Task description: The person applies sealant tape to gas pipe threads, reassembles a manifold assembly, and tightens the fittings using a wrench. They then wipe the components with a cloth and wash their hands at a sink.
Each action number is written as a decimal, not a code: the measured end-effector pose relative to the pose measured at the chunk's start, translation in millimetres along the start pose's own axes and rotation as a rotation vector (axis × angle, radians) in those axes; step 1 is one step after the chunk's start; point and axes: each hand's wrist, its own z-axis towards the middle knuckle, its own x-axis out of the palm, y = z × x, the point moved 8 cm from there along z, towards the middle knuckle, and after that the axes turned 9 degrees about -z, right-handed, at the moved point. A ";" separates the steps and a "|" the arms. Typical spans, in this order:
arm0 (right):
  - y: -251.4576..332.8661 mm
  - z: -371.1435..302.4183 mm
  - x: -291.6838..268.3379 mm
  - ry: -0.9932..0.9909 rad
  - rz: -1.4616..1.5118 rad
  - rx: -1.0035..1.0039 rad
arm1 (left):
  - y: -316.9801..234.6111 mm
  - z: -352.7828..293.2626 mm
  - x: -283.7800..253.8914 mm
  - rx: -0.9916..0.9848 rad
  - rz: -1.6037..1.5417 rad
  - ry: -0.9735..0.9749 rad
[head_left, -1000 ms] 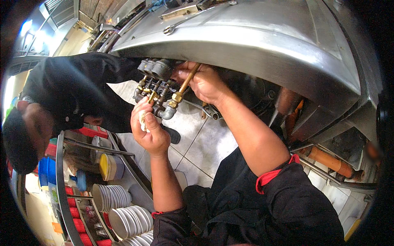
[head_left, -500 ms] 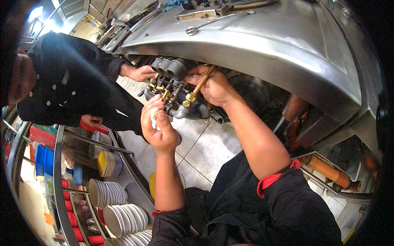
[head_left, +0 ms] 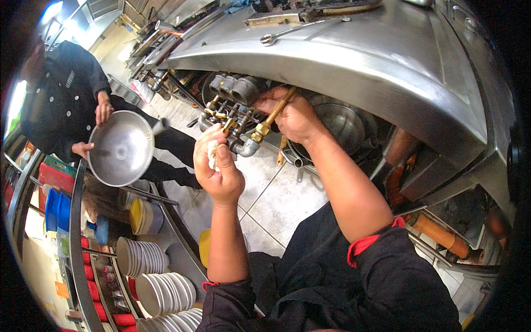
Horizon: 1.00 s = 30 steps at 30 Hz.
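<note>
Valve manifold (head_left: 236,133) sits below steel counter edge (head_left: 354,69). Left hand (head_left: 220,176) pinches white wad (head_left: 212,155) beside manifold, likely for steadying. Right hand (head_left: 298,119) curls behind brass pipe (head_left: 281,107); fingers partly hidden, grasp cannot be told.

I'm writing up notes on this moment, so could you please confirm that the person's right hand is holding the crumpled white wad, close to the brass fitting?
Not quite; the side is wrong. The head view shows the crumpled white wad in the person's left hand, close to the brass fitting.
</note>
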 end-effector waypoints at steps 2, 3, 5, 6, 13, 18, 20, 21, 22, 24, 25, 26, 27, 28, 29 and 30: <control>-2.0 -0.1 0.3 0.004 -0.059 -0.005 | -0.4 -0.7 -0.8 -0.004 0.030 0.005; -3.1 -0.1 0.7 0.015 -0.123 0.003 | -0.7 -0.7 -0.7 0.002 0.041 0.008; -2.1 -0.3 -0.5 0.006 -0.183 -0.011 | -1.5 -0.3 -1.2 0.019 0.037 0.006; 0.7 -0.5 -2.5 -0.013 -0.179 -0.032 | -2.8 -0.1 -0.4 0.038 0.035 0.014; 6.1 -1.6 3.3 0.015 -0.127 -0.017 | 1.1 -2.8 -1.8 -0.048 0.033 -0.023; -0.2 -2.7 7.3 -0.011 -0.007 0.030 | 1.1 -2.3 -1.6 -0.042 0.023 -0.016; -1.5 -2.2 5.0 -0.009 -0.083 0.031 | 2.1 -2.3 -1.0 -0.043 0.006 -0.015; -0.3 -2.0 1.9 -0.011 -0.160 0.022 | 2.5 -2.1 -0.2 -0.046 0.010 -0.005; 0.2 -1.3 -2.5 -0.032 -0.227 0.019 | 2.6 -1.9 -0.5 -0.051 0.017 -0.002; 1.2 0.2 -7.2 -0.036 -0.074 0.008 | 1.3 -1.3 -0.7 -0.044 0.036 0.001; 1.5 0.5 -10.2 -0.052 0.007 0.004 | 1.0 -1.0 -0.9 -0.045 0.044 0.000; 2.2 0.1 -10.7 -0.040 0.007 0.000 | 0.8 -0.6 -0.5 -0.047 0.037 0.003; 2.9 -0.2 -10.5 -0.027 0.006 -0.004 | 1.0 -0.4 -0.4 -0.052 0.030 0.002; 3.4 -0.9 -11.2 -0.033 0.005 -0.005 | 1.0 -0.2 0.1 -0.053 0.026 0.005; 4.9 -1.5 -9.2 -0.008 -0.025 -0.019 | 1.4 -0.3 -0.1 -0.059 0.029 0.001; 6.3 -2.2 -8.5 -0.002 -0.055 -0.029 | 1.7 -0.6 0.0 -0.062 0.034 0.000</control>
